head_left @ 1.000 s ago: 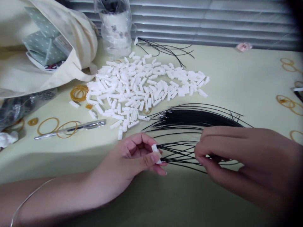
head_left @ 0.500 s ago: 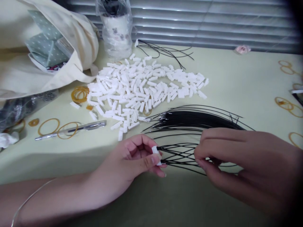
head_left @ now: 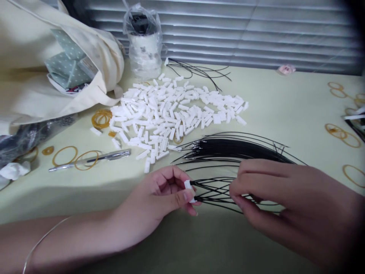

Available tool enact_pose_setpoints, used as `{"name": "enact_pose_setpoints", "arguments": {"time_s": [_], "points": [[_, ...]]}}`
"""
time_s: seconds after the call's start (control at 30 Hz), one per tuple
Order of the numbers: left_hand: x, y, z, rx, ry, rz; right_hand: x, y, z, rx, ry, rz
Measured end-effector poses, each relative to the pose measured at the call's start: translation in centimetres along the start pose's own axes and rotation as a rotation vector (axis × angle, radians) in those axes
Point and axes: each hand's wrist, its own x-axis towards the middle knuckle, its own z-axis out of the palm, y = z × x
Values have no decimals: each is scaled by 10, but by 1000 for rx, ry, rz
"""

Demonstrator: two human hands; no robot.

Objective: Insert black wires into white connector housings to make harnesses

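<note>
I see my right hand (head_left: pixel 273 194) sits slightly nearer my left hand (head_left: pixel 162 194) than before. My left thumb and forefinger clamp the white connector (head_left: pixel 188 185) at their tips, and my right fingers are pinched together on its black wires (head_left: pixel 216 190), just beside.

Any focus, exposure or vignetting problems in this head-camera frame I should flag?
Head view: soft, even light, no hard glare; a dark vignette swallows the right edge. Head view: the right hand pinching thin black wires looks blurred, the left hand gripping a small white plastic connector sharper. Head view: the pile of white plastic connectors nearly blows out.
</note>
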Motion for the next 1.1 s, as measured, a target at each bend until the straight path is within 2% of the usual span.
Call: {"name": "enact_pose_setpoints", "arguments": {"time_s": [0.07, 0.13, 0.37, 0.57, 0.8, 0.9, 1.1], "points": [[0, 0, 0, -14, -5, 1, 3, 0, 6, 14, 44, -2], [0, -1, -1, -22, -9, -3, 7, 0, 14, 10, 88, -66], [0, -1, -3, 2, 2, -17, 19, -13, 31, -118, 140, -241], [0, -1, -2, 23, 1, -24, 20, -18, 39, -133, 145, -283], [-1, -3, -3, -28, -32, -17, 18, -14, 28, -35, 159, -149], [0, -6, -4, -99, -59, 18, 16, -11, 23, -56, 165, -169], [1, -8, -2, -123, 12, 62, 11, 2, 21, -130, 105, -190]]}}
